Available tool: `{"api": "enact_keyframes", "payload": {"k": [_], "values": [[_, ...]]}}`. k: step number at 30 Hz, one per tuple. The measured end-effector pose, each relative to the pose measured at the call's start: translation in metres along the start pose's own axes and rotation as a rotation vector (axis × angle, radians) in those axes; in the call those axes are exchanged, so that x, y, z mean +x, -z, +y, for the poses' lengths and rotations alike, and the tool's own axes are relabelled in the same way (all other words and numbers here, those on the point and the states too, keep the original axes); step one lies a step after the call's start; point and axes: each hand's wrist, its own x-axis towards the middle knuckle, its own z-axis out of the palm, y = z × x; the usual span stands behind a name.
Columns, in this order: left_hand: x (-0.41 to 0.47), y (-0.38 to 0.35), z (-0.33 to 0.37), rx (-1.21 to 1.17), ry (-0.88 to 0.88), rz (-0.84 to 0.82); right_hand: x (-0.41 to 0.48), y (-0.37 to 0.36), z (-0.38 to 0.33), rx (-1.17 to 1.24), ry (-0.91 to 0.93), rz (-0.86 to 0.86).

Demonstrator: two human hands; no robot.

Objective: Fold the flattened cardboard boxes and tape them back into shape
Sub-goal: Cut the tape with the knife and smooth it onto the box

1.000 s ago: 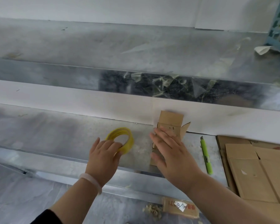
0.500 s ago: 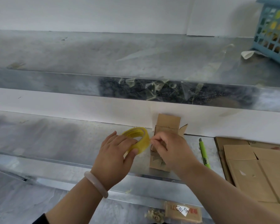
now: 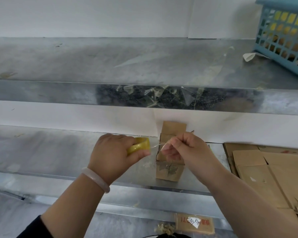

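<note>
Left hand knuckles up, fingers curled round tape roll. Right hand just beside it, fingers curled, pinching tape end. Both forearms reach forward, converging.

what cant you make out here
All in the head view:
- the small box: its top is hidden behind the right hand.
- the tape roll: mostly covered by the left hand.
- the clear strip: its end is lost in the right hand's pinch.
- the blue basket: cut by the right edge, contents unclear through its lattice.
- the flattened cardboard: runs off the right edge, count unknown.
</note>
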Motion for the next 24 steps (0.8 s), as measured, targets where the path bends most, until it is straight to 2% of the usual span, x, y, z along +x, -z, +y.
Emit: {"api": "enact_keyframes", "payload": {"k": [2, 4, 5, 10, 15, 17, 21, 24], "values": [[-0.001, -0.001, -0.006, -0.219, 0.037, -0.066, 0.000, 0.008, -0.001, 0.141, -0.024, 0.033], [-0.004, -0.002, -0.012, -0.509, 0.094, -0.108, -0.001, 0.018, 0.000, 0.132, -0.003, 0.059], [-0.006, -0.003, -0.014, -0.565, 0.095, -0.117, -0.002, 0.022, 0.003, 0.095, 0.012, 0.066], [-0.006, -0.009, -0.009, -0.464, 0.048, -0.112, -0.009, 0.028, 0.021, 0.080, 0.006, 0.133], [-0.003, -0.014, -0.009, -0.076, 0.004, -0.140, -0.013, 0.041, 0.034, 0.100, -0.010, 0.165], [-0.002, -0.014, -0.007, -0.092, -0.023, -0.131, -0.015, 0.043, 0.040, 0.117, -0.027, 0.177], [-0.006, -0.014, -0.011, -0.291, -0.098, -0.138, -0.021, 0.052, 0.052, 0.147, -0.056, 0.220], [-0.007, -0.018, -0.013, -0.200, -0.160, -0.096, -0.026, 0.053, 0.061, 0.101, -0.083, 0.213]]}}
